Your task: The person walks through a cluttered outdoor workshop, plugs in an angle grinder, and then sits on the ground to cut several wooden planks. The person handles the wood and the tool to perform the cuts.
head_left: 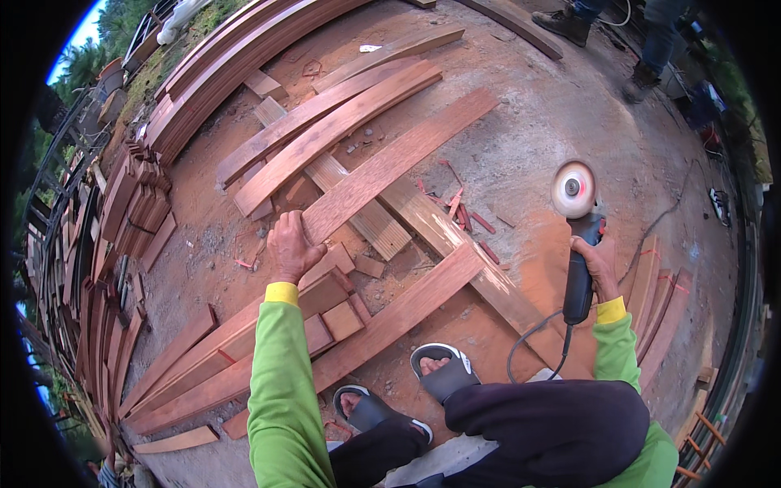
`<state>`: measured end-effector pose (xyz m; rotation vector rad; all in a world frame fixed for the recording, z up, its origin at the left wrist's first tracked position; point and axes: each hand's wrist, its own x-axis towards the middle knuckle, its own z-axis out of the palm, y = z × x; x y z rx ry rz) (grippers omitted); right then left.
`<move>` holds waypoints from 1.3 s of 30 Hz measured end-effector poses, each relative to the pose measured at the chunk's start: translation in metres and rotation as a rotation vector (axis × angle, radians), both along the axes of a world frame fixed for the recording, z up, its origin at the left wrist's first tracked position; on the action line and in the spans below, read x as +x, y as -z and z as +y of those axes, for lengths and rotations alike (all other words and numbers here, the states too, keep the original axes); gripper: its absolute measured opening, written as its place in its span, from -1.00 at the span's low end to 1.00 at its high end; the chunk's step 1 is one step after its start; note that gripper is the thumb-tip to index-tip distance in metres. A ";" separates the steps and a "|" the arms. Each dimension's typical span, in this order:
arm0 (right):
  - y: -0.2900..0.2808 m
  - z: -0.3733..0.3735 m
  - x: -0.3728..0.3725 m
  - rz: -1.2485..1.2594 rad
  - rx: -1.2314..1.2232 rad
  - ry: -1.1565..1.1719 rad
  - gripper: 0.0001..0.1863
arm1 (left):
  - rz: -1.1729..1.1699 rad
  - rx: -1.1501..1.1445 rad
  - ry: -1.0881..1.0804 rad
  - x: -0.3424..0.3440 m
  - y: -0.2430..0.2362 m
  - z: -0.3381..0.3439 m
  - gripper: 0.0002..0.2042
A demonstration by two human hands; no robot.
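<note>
My left hand [293,246] is closed round the near end of a reddish-brown wooden plank [399,163], which slants away to the upper right across other boards. In my right hand [600,264] is a dark angle grinder [579,281], gripped by its body with the disc end pointing away from me. Its round disc [573,189] faces up, apart from the plank. A power cord [563,354] leaves the grinder's near end and curls toward my knees. Another plank [399,317] lies between my feet and the held one, over a pale, scuffed support board [496,285].
Two more planks [333,134] rest beyond the held one. Stacked boards [252,374] lie left of my feet, with long timber piles [236,65] farther off. Several boards [663,301] sit at the right. Red offcuts [464,213] litter the ground. Another person's boots [563,24] show at the top right.
</note>
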<state>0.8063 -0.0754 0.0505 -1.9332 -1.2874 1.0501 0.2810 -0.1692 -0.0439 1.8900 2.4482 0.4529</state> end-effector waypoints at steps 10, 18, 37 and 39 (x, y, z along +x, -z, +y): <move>0.000 -0.001 -0.002 0.014 0.089 -0.068 -0.62 | 0.092 0.090 -0.130 -0.010 -0.011 0.016 0.07; 0.005 -0.019 -0.009 0.062 0.052 -0.055 -0.58 | -0.119 0.185 0.023 0.128 0.030 -0.087 -0.27; -0.052 -0.064 -0.043 0.034 0.174 -0.074 -0.53 | -0.097 0.232 -0.168 0.157 0.041 -0.168 -0.40; -0.054 -0.064 -0.048 0.054 0.159 -0.085 -0.54 | -0.145 0.176 -0.184 0.153 0.045 -0.172 -0.35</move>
